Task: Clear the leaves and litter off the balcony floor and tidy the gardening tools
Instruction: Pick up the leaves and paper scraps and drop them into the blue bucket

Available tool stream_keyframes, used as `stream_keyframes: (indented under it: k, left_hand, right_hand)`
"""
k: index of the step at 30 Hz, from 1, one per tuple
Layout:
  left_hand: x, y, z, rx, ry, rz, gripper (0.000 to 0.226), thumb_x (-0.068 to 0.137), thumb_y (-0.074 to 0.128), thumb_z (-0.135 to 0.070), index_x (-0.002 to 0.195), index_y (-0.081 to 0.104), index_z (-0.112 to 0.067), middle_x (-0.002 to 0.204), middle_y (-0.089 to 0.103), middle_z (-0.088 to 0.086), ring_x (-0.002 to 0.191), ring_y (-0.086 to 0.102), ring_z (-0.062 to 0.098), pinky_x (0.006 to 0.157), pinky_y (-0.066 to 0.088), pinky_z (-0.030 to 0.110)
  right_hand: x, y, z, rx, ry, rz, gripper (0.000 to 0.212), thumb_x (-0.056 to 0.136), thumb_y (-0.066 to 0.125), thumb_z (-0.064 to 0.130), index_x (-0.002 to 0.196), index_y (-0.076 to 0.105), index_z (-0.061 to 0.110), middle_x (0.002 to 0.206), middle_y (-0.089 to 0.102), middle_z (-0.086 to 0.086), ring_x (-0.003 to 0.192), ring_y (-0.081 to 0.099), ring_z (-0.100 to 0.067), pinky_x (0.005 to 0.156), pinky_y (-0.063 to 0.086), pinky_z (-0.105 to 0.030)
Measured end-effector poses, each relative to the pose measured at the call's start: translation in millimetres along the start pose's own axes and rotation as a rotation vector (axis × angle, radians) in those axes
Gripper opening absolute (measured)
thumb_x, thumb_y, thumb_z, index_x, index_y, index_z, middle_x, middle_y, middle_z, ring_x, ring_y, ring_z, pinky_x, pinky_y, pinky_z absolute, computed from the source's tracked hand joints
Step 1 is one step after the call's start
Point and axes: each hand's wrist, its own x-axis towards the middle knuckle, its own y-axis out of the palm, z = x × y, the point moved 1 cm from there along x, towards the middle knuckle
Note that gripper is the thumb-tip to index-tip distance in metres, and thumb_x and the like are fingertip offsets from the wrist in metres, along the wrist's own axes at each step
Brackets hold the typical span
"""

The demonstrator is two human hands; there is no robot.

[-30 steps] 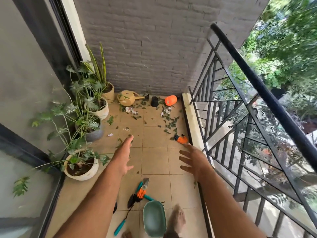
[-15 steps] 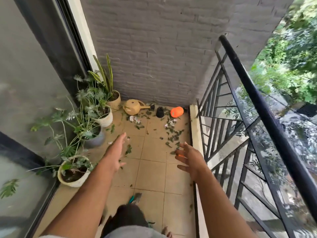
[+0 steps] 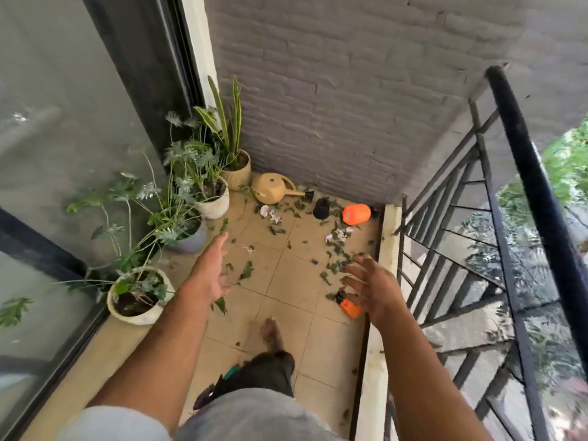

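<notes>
Progress: barely begun, by the look of it; nothing gathered, nothing put away.

Balcony floor [image 3: 286, 291]: tiled; green leaves [image 3: 337, 265] scattered thickest at the far end and along the right edge, with bits of crumpled paper litter [image 3: 270, 214] among them.

Potted plants [image 3: 140, 294]: a row of four along the left side, foliage leaning over the tiles; likely to crowd sweeping on that side.

Railing [image 3: 534, 192]: closes the right side, leaving a narrow lane.

Watering can [image 3: 273, 187]: tipped over by the back wall.

Orange pot [image 3: 356, 214] and small black pot [image 3: 321, 209]: on their sides, far end.

Orange-handled tool [image 3: 348, 305]: on the floor, just below the right hand.

Left hand [image 3: 210, 275]: fingers spread, holding nothing.

Right hand [image 3: 372, 284]: fingers spread, holding nothing.

Tools near the person's feet: mostly hidden by the leg.
</notes>
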Motion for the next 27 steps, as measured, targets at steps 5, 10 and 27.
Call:
stream_keyframes:
  k: [5, 10, 27]
  left_hand:
    - [57, 33, -47, -0.092, -0.029, -0.037, 0.069, 0.095, 0.056, -0.077, 0.148, 0.060, -0.033, 0.165, 0.042, 0.003, 0.140, 0.044, 0.031, 0.101, 0.046, 0.051]
    - [101, 40, -87, -0.158, -0.037, -0.074, 0.068, 0.098, 0.054, -0.074, 0.148, 0.059, -0.029, 0.159, 0.049, 0.004, 0.131, 0.049, 0.030, 0.097, 0.046, 0.047]
    - [116, 53, -17, -0.564, -0.179, -0.496, 0.060, 0.092, 0.063, -0.073, 0.131, 0.071, -0.028, 0.142, 0.057, 0.004, 0.130, 0.051, 0.026, 0.109, 0.046, 0.053]
  right_hand:
    - [92, 23, 53, -0.114, -0.007, -0.001, 0.030, 0.106, 0.055, 0.041, 0.122, 0.072, 0.023, 0.115, 0.079, -0.002, 0.113, 0.073, -0.027, 0.101, 0.055, -0.052]
    - [163, 63, 108, -0.199, 0.039, 0.031, 0.023, 0.103, 0.057, 0.032, 0.116, 0.075, 0.026, 0.113, 0.080, -0.002, 0.107, 0.074, -0.027, 0.100, 0.055, -0.051]
    - [326, 131, 128, -0.535, 0.212, 0.388, 0.026, 0.110, 0.049, 0.024, 0.123, 0.069, 0.014, 0.119, 0.075, -0.010, 0.111, 0.069, -0.031, 0.094, 0.052, -0.049]
